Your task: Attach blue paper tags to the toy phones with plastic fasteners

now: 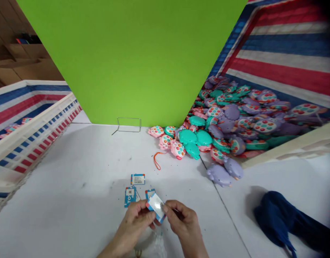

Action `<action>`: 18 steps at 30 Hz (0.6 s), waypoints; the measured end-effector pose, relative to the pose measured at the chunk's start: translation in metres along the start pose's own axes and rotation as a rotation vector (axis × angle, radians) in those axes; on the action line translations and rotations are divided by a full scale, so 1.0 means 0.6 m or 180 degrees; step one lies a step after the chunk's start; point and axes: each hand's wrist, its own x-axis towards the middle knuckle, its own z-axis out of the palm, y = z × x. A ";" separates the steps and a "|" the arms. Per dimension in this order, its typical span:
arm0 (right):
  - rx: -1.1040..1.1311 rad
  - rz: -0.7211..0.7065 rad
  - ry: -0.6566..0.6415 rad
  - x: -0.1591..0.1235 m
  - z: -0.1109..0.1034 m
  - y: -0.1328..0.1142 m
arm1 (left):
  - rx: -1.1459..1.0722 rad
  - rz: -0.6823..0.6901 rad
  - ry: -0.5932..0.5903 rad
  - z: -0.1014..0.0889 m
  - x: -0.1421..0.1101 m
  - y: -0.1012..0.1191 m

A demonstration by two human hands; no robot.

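Note:
My left hand [135,224] and my right hand [182,219] meet low in the middle of the white table [73,186]. Together they pinch a small blue-edged white tag [156,206], tilted, by its two ends. Both hands have their fingers closed on it. Three more blue tags lie flat just beyond my fingers: one [137,178] farthest, one [130,196] at left, one [149,193] partly behind the held tag. A clear plastic bag [157,245] lies under my wrists.
A heap of pink, teal and purple toy phones [224,118] spills from a striped bag at right onto the table. An orange cord [156,160] lies loose. A green panel [132,61] stands behind. A dark blue cloth [280,218] lies at lower right. A striped crate [27,136] stands at left.

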 end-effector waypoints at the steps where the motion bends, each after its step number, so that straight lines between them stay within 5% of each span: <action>1: 0.0177 0.0116 0.0047 -0.001 0.003 0.005 | 0.0098 -0.0008 0.0114 0.003 0.002 -0.002; 4: 0.0677 0.0403 0.0108 -0.007 0.012 0.022 | 0.0317 0.0084 0.0400 0.008 0.007 -0.005; 7: 0.0447 0.0387 0.0139 -0.021 0.013 0.024 | 0.0539 0.0296 0.0500 0.005 0.011 0.000; 12: -0.0473 -0.0320 0.0483 -0.038 0.000 -0.013 | 0.0933 0.0262 0.0445 0.001 0.009 0.014; 18: -0.1338 -0.0893 0.0421 -0.035 0.004 -0.039 | 0.1111 0.0226 0.0483 0.011 0.001 0.022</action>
